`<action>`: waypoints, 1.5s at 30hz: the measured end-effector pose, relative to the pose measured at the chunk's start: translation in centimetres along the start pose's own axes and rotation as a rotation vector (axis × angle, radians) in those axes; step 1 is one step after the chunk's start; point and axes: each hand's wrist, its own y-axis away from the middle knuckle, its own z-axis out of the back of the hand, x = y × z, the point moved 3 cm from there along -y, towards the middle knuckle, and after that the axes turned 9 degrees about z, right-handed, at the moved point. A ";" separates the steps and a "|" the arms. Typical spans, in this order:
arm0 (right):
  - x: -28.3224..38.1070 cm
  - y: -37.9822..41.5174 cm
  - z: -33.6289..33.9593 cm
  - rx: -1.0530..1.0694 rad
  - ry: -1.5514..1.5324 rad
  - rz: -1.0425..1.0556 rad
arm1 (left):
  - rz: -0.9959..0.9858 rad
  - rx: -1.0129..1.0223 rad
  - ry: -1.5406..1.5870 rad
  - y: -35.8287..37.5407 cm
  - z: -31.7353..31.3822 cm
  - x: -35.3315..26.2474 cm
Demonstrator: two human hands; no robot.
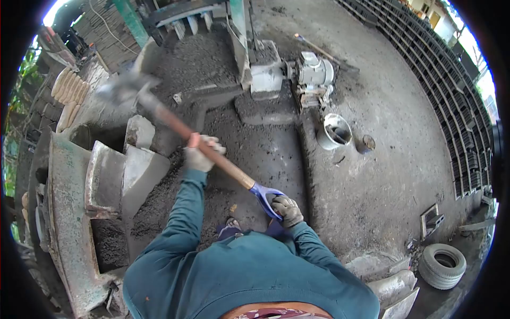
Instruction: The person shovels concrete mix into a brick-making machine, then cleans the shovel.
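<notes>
I had the right hand [287, 211], in a pale glove, closed around the blue D-grip [268, 199] of a shovel [228, 167]. The left hand [201, 151], also gloved, was wrapped around the shaft farther up. The shovel slanted across the sunken floor [281, 154], its blade [125, 89] beyond that floor's far left corner; blur prevented me from telling whether it carried a load. Ahead, I noted a trough [199, 59] of dark loose material. A grey electric motor [315, 71] stood to its right on the raised concrete floor [388, 154]. Near that floor's left edge I recorded a white bucket [328, 141] with dark contents, a small can [366, 144] just beside it. A tyre [442, 274] lay toward the near right corner; racks [443, 101] of dark slabs lined the right edge.
</notes>
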 end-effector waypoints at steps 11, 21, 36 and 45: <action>-7.7 1.3 12.6 -0.167 -0.595 -0.366 | -0.213 -1.140 0.459 13.6 19.7 17.7; -10.1 -4.0 13.1 0.069 -0.631 -0.501 | -0.166 -1.356 0.515 16.1 26.4 22.9; -12.1 17.8 2.8 -0.354 -0.725 -1.493 | 0.297 -1.123 0.841 6.4 19.6 39.1; -16.8 34.3 6.9 -0.373 -0.606 -1.725 | 0.840 -1.081 0.852 2.6 18.9 56.7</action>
